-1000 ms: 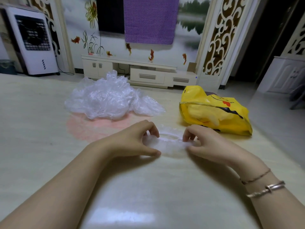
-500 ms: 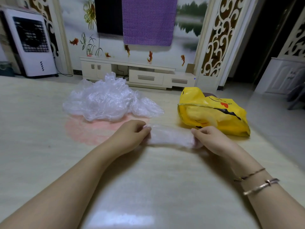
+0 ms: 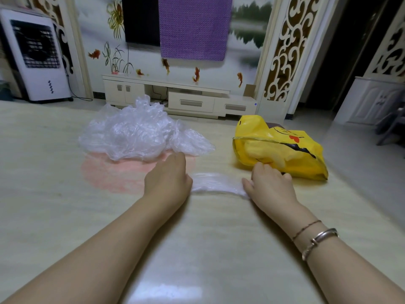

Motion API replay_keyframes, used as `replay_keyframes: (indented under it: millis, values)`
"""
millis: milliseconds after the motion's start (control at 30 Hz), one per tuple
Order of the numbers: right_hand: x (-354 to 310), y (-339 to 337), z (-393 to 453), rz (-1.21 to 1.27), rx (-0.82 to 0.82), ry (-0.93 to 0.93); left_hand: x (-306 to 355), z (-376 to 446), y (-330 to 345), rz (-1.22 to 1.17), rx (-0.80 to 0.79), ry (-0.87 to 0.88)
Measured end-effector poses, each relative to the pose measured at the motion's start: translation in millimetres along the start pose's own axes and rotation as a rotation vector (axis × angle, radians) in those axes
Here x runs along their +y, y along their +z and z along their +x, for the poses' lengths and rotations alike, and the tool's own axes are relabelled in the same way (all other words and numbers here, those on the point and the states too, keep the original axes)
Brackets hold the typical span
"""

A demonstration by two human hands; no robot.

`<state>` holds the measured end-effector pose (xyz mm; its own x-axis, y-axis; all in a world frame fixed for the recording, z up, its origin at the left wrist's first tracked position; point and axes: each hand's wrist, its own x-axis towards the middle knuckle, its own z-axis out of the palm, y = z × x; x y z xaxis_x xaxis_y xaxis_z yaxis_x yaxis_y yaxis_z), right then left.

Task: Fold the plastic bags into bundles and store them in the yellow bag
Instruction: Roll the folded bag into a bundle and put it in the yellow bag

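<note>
A: Stretched into a narrow strip, the clear plastic bag [image 3: 215, 183], long axis running left to right across the middle of the frame, flat on the pale counter [image 3: 197, 249].

B: And relative to the fingers?

A: Held between both hands. Left end hidden under the left hand [image 3: 168, 181], right end pinched at the thumb side of the right hand [image 3: 271, 185].

B: How far open?

A: Left fingers curled down over the bag's end, tips out of sight. Right fingers bent, closed on the other end, knuckles just in front of the yellow bag [image 3: 282, 150].

B: Anything else worth noting?

A: Yellow bag lying on its side at centre right, mouth facing left. Heap of crumpled clear bags [image 3: 140, 132] at centre left, well apart from the strip. Bracelets [image 3: 317, 240] on the right wrist.
</note>
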<state>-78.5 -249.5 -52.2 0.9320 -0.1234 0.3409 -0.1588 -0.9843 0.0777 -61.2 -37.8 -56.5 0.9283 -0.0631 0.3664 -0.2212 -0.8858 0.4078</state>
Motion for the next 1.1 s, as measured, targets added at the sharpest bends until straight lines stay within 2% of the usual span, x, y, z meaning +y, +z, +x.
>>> replay_keyframes:
  millis: [67, 133, 200, 300, 333, 400, 533, 633, 733, 800, 833, 867, 933, 1000, 1100]
  values:
    - [3, 2, 1, 0.016, -0.034, -0.013, -7, 2, 1, -0.084, -0.011, -0.011]
    - [5, 1, 2, 0.240, -0.059, -0.041, -10, 5, -2, -0.245, -0.028, -0.025]
    - [8, -7, 3, 0.670, -0.139, -0.007, -6, 8, -9, -0.444, -0.007, -0.011]
    - [11, -38, -4, 1.471, -0.399, 0.144, 5, 6, -24, -0.785, -0.015, -0.010]
    - [13, -48, -8, 1.656, -0.475, 0.157, 8, 6, -28, -0.872, -0.071, -0.013]
    - [15, -63, -15, 1.796, -0.557, 0.111, 13, 3, -34, -0.979, -0.241, 0.001]
    - [13, -69, -19, 1.779, -0.610, 0.087, 22, -6, -34, -1.005, -0.551, 0.056]
    - [15, -63, -15, 1.798, -0.620, 0.153, 25, -11, -34, -1.062, -0.669, 0.051]
    - [12, -55, -7, 1.916, -0.519, 0.250, 25, -9, -37, -1.131, -0.570, -0.067]
    - [6, -42, 0, 1.829, -0.296, 0.253, 27, -7, -37, -1.191, -0.411, -0.224]
    - [3, -36, -1, 1.645, -0.132, 0.187, 26, -6, -36, -1.215, -0.321, -0.294]
    - [0, -31, -2, 1.367, 0.040, 0.038, 24, -6, -33, -1.233, -0.237, -0.348]
    - [-5, -21, -8, 0.909, 0.230, -0.364, 20, -4, -27, -1.268, -0.142, -0.403]
    - [-15, -19, -15, 0.716, 0.220, -0.601, 18, -3, -22, -1.264, -0.136, -0.424]
    - [-30, -19, -20, 0.603, 0.262, -0.720, 16, -2, -17, -1.233, -0.200, -0.422]
